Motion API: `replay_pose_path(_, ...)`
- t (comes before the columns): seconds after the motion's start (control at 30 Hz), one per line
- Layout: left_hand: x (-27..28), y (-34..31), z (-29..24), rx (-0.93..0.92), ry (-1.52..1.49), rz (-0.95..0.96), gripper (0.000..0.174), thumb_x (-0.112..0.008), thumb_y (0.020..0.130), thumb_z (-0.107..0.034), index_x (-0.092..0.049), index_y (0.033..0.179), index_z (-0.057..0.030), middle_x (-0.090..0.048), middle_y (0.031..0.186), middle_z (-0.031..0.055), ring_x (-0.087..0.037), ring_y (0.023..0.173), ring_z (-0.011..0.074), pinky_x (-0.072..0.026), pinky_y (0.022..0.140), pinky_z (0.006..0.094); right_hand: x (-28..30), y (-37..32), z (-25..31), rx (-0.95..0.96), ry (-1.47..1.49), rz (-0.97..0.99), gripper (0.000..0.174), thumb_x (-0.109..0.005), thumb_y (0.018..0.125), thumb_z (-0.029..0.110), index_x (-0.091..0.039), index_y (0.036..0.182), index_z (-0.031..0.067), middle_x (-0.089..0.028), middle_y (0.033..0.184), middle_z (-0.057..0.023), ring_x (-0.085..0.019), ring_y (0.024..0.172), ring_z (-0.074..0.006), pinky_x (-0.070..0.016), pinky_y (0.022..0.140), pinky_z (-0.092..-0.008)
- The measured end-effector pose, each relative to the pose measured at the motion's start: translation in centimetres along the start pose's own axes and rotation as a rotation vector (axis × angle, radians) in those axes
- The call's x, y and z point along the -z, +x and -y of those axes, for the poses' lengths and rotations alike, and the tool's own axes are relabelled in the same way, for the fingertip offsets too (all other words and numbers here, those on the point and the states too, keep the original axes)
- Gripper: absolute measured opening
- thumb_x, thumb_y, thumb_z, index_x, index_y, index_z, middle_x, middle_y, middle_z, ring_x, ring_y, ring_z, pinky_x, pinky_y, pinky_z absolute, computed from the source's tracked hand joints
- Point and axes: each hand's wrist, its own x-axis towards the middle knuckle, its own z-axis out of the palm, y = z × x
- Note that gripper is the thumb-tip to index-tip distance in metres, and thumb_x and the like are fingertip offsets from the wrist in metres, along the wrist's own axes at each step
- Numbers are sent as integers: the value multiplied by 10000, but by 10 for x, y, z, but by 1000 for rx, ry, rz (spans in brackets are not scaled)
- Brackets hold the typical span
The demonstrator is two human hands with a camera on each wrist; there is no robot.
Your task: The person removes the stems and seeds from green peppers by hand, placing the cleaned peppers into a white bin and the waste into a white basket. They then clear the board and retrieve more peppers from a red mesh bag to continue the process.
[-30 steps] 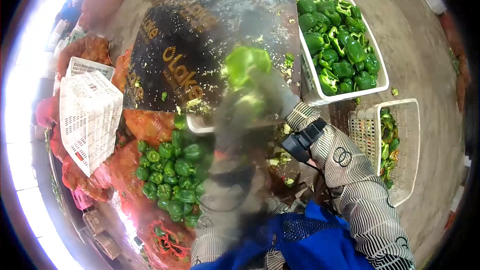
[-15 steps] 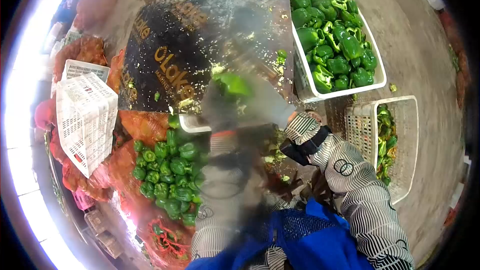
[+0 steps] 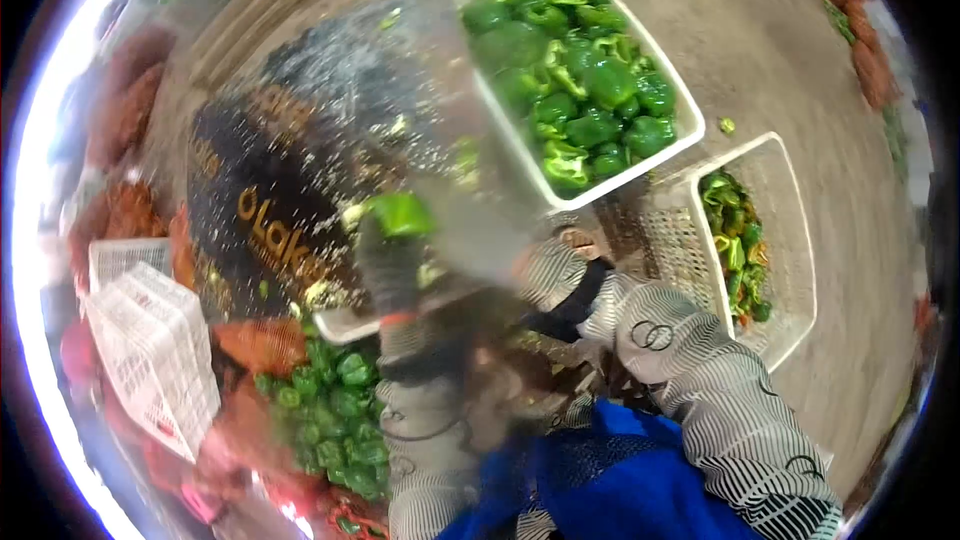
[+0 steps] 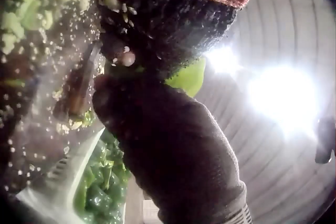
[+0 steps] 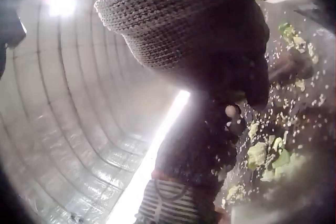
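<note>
A bright green bell pepper (image 3: 402,213) is gripped in my gloved left hand (image 3: 390,270), over the near part of the dark, lettered tabletop (image 3: 225,175). My right hand (image 3: 480,238), in a grey knit glove, is blurred and comes in against the pepper's right side. In the left wrist view, a sliver of the pepper (image 4: 190,78) shows between the two hands; the rest is covered. White seeds stick to the left glove (image 5: 197,148) in the right wrist view. I cannot tell whether the right fingers hold the pepper.
A white crate (image 3: 690,125) heaped with cut green peppers stands right of the tabletop. Nearer me, another crate (image 3: 800,270) holds scraps. Whole peppers (image 3: 335,410) lie below left, beside an upturned white crate (image 3: 150,350). Seeds and pith (image 4: 23,11) litter the surface.
The head view has swung, so tabletop and crates sit further left. The pepper, large and blurred between my hands a second ago, now appears smaller at my left fingers.
</note>
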Motion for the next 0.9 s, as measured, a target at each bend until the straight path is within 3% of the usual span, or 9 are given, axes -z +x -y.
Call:
replay_pose_path(0.07,30,13,21,71,-61,-4,381,-582,908,-38,-502,1277,10,-645,1087,136,-670,866,171,-597,714,275,-8,9,-23,62,23,-14,648,-564,834,-13,-351,1443,51,-523,1323,-243,-534,1221,-345,-422,1052,-425)
replay_pose_path(0.13,11,12,18,-288,1123,-112,341,-614,885,6,-552,1221,13,-671,997,108,-655,755,136,-572,634,239,-11,14,-38,205,46,-181,606,-569,844,3,-404,1425,57,-538,1299,-251,-536,1218,-351,-417,1042,-413)
replay_pose_path(0.17,-35,-3,-4,-73,434,-75,316,-662,863,8,-589,1170,13,-676,947,94,-626,676,120,-527,560,226,5,9,-29,105,95,-128,569,-573,858,17,-436,1408,63,-552,1291,-239,-539,1222,-331,-422,1031,-403)
replay_pose_path(0.33,-24,-7,-30,-118,504,15,114,-614,918,-57,-616,1019,-4,-608,779,39,-552,607,96,-446,518,228,80,-1,-16,60,-77,-378,390,-493,954,75,-522,1343,82,-605,1133,-170,-615,994,-232,-518,886,-350)
replay_pose_path(0.43,-14,-27,-66,-111,938,-34,160,-666,873,-56,-635,1024,-13,-637,826,61,-609,708,150,-509,615,289,160,76,-170,-515,-539,-462,280,-507,988,158,-557,1220,10,-651,850,-131,-649,718,-215,-577,607,-317)
replay_pose_path(0.53,34,-53,-67,-525,1522,-63,105,-648,847,-82,-629,946,-50,-666,846,117,-653,831,235,-529,701,354,252,132,-246,-37,-1066,-537,492,-573,929,178,-470,1397,69,-593,1228,-176,-601,973,-223,-515,800,-348)
replay_pose_path(0.7,93,-77,-85,177,1634,-244,334,-572,883,-260,-617,1132,-42,-658,1006,221,-627,1014,361,-478,901,490,291,179,-393,199,-1514,-437,459,-516,979,259,-466,1426,169,-347,1495,-183,-511,1249,-312,-457,1021,-405)
replay_pose_path(0.77,112,-88,-69,152,1778,-204,415,-592,858,-315,-599,1206,-88,-599,1187,217,-565,1133,390,-453,952,530,233,154,-338,63,-1344,-422,504,-530,967,304,-446,1448,183,-312,1535,-187,-327,1407,-333,-280,1155,-425)
replay_pose_path(0.9,124,-137,-90,33,1722,-169,472,-638,827,-398,-606,1201,-113,-548,1275,157,-509,1213,379,-450,976,505,140,110,-202,82,-1132,-256,569,-534,976,297,-377,1472,67,-360,1510,-208,-311,1417,-337,-284,1147,-432)
